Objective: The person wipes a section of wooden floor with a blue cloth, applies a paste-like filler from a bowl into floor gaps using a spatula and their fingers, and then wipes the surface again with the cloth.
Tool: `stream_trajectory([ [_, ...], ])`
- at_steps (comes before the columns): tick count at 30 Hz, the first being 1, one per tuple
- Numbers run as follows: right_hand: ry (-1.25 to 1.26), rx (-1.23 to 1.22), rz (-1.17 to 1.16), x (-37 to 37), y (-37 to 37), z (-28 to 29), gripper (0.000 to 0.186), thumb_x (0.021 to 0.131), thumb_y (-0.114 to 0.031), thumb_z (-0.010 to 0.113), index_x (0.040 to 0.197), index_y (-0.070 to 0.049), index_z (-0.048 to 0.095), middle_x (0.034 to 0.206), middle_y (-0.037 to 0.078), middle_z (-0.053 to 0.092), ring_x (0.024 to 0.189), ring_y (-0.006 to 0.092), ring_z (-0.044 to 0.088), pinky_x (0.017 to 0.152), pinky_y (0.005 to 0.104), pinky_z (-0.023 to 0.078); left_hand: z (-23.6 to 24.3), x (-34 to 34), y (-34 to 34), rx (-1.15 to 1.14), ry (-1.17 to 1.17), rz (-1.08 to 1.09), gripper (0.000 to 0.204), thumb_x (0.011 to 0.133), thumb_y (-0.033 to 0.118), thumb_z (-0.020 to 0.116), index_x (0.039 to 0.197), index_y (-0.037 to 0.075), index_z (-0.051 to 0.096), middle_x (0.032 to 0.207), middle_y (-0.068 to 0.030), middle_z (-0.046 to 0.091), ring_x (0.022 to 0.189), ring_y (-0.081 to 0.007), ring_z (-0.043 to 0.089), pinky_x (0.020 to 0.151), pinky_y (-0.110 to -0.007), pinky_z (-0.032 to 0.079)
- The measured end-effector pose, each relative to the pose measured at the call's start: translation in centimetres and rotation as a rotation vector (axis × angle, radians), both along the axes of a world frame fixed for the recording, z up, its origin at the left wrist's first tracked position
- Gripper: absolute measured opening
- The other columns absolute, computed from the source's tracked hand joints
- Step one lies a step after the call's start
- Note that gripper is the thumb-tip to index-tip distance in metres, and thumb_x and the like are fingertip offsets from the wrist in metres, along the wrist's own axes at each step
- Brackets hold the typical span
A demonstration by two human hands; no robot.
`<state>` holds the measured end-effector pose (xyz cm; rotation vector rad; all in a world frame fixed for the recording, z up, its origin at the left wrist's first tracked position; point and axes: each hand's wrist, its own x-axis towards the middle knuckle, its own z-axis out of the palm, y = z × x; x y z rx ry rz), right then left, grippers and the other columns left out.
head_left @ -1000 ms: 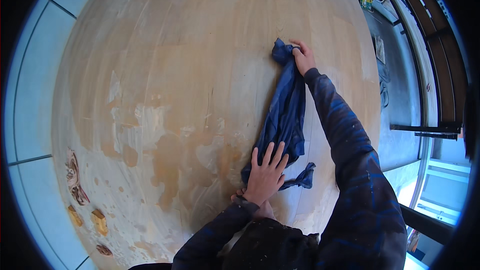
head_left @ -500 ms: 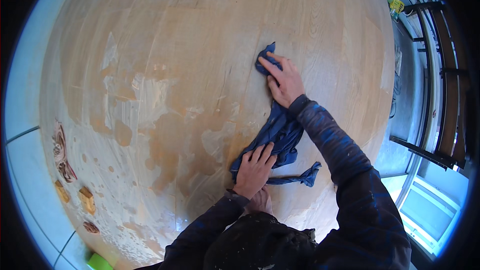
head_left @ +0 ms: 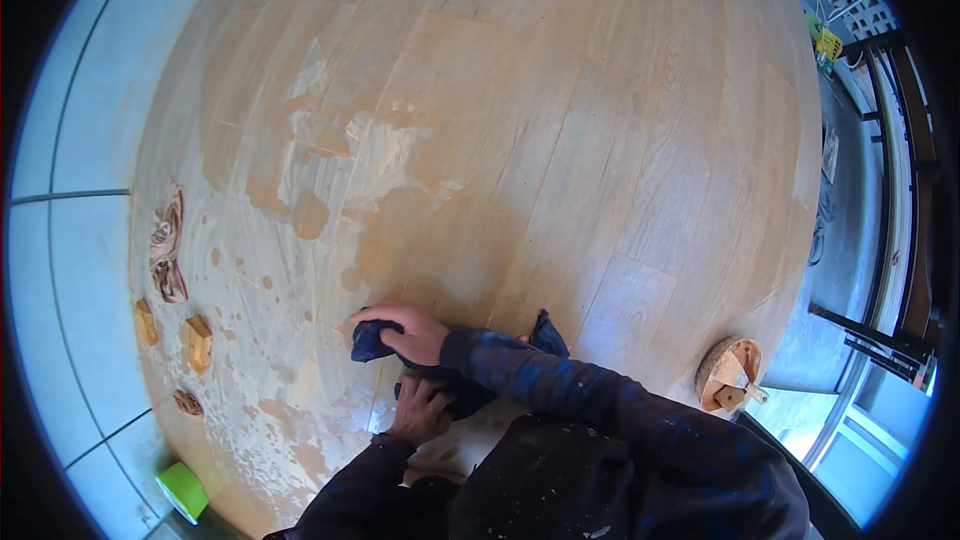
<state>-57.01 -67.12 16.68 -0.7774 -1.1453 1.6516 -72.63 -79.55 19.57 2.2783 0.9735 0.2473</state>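
A dark blue cloth (head_left: 468, 398) lies bunched on a wet, smeared wood-plank floor (head_left: 450, 140). My right hand (head_left: 412, 332) has crossed in front of me to the left, its fingers closed around one bunched end of the cloth. Just below it, my left hand (head_left: 420, 415) rests on another part of the cloth, fingers curled over it. My right forearm hides much of the cloth's middle; a pointed corner shows beyond the sleeve.
At the left lie a twisted brown rag (head_left: 168, 245), two yellowish sponge-like blocks (head_left: 198, 345) and a green container (head_left: 183, 490). White tiles (head_left: 90, 270) border the planks. On the right are a round bowl (head_left: 728, 372) with a handled tool and a dark metal-and-wood frame (head_left: 905, 190).
My right hand has swept from farther up the floor down and left, drawing the cloth's end along. My left hand has shifted left and nearer. The view has shifted too, bringing the bowl into sight.
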Motion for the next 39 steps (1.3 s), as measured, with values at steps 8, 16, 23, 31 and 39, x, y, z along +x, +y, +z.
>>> stream_trajectory([
  [8, -0.064, -0.368, -0.639, 26.8, -3.3, 2.2, 0.041, 0.104, -0.014, 0.056, 0.141, 0.0, 0.064, 0.14, 0.016, 0.067, 0.127, 0.0246, 0.064, 0.112, 0.0387, 0.049, 1.8, 10.9, -1.3, 0.152, -0.18, -0.19, 0.042, 0.078, 0.029, 0.081, 0.117, 0.019, 0.073, 0.141, -0.007, 0.06, 0.136, -0.0324, 0.051, 0.107, -0.058, 0.042],
  [16, -1.471, 0.203, -0.597, 24.4, -7.2, 0.9, 0.088, 0.082, -0.032, 0.08, 0.159, -0.006, 0.045, 0.167, 0.031, 0.03, 0.154, 0.0524, 0.029, 0.123, 0.0605, 0.029, -0.5, 14.3, 1.3, 0.063, -0.008, -0.049, 0.049, 0.08, 0.043, 0.08, 0.121, 0.018, 0.071, 0.155, -0.0095, 0.053, 0.15, -0.0352, 0.039, 0.119, -0.077, 0.023],
  [23, -1.308, 0.421, -0.499, 15.6, 8.3, 0.2, 0.07, 0.085, -0.015, 0.067, 0.152, -0.003, 0.051, 0.159, 0.025, 0.043, 0.144, 0.0482, 0.044, 0.119, 0.0551, 0.038, -3.6, 13.0, 4.4, 0.093, 0.024, 0.222, 0.041, 0.072, 0.033, 0.086, 0.107, 0.016, 0.071, 0.133, -0.0067, 0.058, 0.122, -0.0358, 0.05, 0.1, -0.056, 0.037],
  [31, -1.034, 0.602, -0.384, 0.6, 17.1, -0.6, 0.065, 0.083, -0.016, 0.068, 0.146, -0.003, 0.056, 0.16, 0.023, 0.044, 0.148, 0.0447, 0.04, 0.122, 0.0567, 0.031, -3.0, 5.6, 9.3, 0.205, 0.176, 0.713, 0.037, 0.075, 0.016, 0.082, 0.105, 0.008, 0.062, 0.13, -0.016, 0.057, 0.121, -0.0421, 0.049, 0.103, -0.058, 0.037],
  [39, -0.452, 0.243, -0.209, 3.5, 4.3, 4.9, 0.026, 0.096, -0.008, 0.066, 0.121, -0.004, 0.069, 0.108, 0.012, 0.068, 0.105, 0.0338, 0.064, 0.096, 0.0459, 0.05, -2.7, -6.6, 6.3, 0.234, 0.369, 0.645, 0.044, 0.081, 0.026, 0.076, 0.115, 0.005, 0.056, 0.133, -0.0222, 0.053, 0.129, -0.0484, 0.045, 0.111, -0.063, 0.03],
])
